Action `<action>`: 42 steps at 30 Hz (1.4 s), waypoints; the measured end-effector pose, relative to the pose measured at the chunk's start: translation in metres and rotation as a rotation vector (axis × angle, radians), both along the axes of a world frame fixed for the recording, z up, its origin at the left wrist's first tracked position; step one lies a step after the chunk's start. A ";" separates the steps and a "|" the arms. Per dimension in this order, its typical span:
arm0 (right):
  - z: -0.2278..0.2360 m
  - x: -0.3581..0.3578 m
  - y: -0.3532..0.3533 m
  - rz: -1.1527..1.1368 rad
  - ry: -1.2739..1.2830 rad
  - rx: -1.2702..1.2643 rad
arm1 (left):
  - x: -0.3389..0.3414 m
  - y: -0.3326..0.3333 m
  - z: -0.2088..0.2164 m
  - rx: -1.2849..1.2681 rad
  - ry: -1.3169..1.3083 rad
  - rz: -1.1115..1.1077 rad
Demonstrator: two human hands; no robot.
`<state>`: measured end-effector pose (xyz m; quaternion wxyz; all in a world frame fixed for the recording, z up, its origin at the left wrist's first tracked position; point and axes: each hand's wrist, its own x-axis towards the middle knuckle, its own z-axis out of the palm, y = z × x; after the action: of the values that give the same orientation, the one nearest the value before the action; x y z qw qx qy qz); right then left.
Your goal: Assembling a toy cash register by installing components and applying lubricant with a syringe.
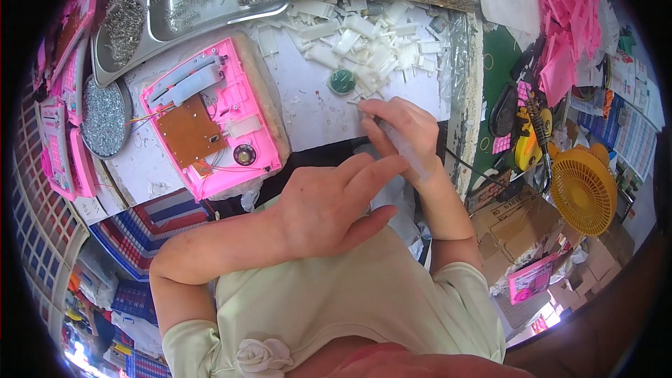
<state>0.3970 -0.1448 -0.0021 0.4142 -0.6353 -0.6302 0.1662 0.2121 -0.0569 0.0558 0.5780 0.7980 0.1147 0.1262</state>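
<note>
"Along the left edge, what is listed?"

"One white lattice basket [75, 234], with pink casings [66, 147] stacked beside it. Then one round dish [129, 126], filled with small metal bits, and one steel tray [157, 17], its compartments stocked with similar parts."

"Next along?"

"One open pink shell [238, 98], laid inner side up on the bench [308, 126]; fitted with a brown circuit board [185, 133], a round speaker [245, 155] and thin wires."

"The left hand [325, 199]?"

"Raised, back upward, fingers loosely parted; nothing is seen to be gripped. Its forefinger is pointed toward the right hand — whether contact is made cannot be told."

"Farther back?"

"One round green disc [341, 82], placed beside heaped white plastic parts [357, 38]."

"The right hand [409, 133]?"

"Thumb and fingers drawn together; a pale strip [402, 145] is grasped, lying along the palm, nearer than the disc."

"Far right?"

"One cardboard box [514, 224], pink pieces [570, 21] heaped, one yellow fan [583, 189]."
</note>
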 end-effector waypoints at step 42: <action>0.020 0.000 0.014 -0.289 0.612 -0.340 | -0.003 0.001 -0.005 -0.006 0.008 0.021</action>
<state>0.3974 -0.1304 0.0179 0.4910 -0.6984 -0.3445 0.3904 0.2091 -0.0555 0.0512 0.5785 0.7956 0.1257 0.1286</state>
